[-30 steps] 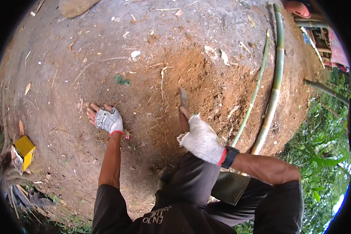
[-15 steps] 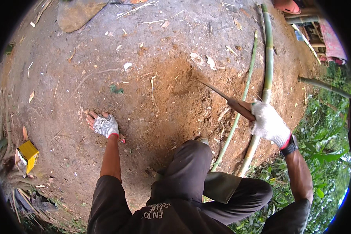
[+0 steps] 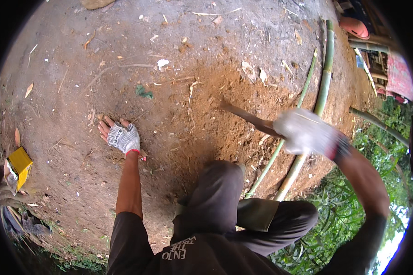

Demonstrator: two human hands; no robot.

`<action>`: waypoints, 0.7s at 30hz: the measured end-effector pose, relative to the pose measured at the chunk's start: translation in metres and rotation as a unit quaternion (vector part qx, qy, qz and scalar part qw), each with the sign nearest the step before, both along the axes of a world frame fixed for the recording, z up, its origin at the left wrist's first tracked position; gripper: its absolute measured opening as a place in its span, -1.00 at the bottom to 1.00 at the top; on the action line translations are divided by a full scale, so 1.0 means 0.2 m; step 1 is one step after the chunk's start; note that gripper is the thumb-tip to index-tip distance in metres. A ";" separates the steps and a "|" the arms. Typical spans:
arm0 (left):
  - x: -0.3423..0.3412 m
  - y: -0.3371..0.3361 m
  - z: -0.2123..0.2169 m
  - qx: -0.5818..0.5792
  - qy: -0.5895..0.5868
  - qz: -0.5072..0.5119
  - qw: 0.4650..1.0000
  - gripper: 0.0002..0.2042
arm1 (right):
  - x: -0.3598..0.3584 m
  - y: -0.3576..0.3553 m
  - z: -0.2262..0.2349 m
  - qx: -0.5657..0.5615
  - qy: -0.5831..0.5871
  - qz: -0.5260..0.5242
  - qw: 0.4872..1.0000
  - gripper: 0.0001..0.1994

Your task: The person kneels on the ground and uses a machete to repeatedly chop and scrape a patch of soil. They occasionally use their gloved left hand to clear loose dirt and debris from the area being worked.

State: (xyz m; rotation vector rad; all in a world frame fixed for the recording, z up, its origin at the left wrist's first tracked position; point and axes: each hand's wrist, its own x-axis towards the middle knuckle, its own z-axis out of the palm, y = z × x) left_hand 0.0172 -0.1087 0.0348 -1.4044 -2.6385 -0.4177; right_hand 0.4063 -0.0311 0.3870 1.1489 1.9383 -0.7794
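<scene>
One left hand [image 3: 118,133], lettered glove [image 3: 125,139]

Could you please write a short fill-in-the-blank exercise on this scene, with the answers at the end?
1. The gloved hand gripping the long tool is the person's ____ one.
2. The glove on the left hand has a cuff edge coloured ____.
3. In the picture, the thinner green pole lies to the ____ of the thicker pole.
4. The box is mainly ____ in colour.

Missing words: right; red; left; yellow.
</scene>
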 end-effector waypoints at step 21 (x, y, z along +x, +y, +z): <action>-0.06 -0.18 0.24 -0.022 -0.013 0.020 0.999 -0.39 | -0.11 -0.96 0.46 0.204 0.247 -0.680 0.659 -0.45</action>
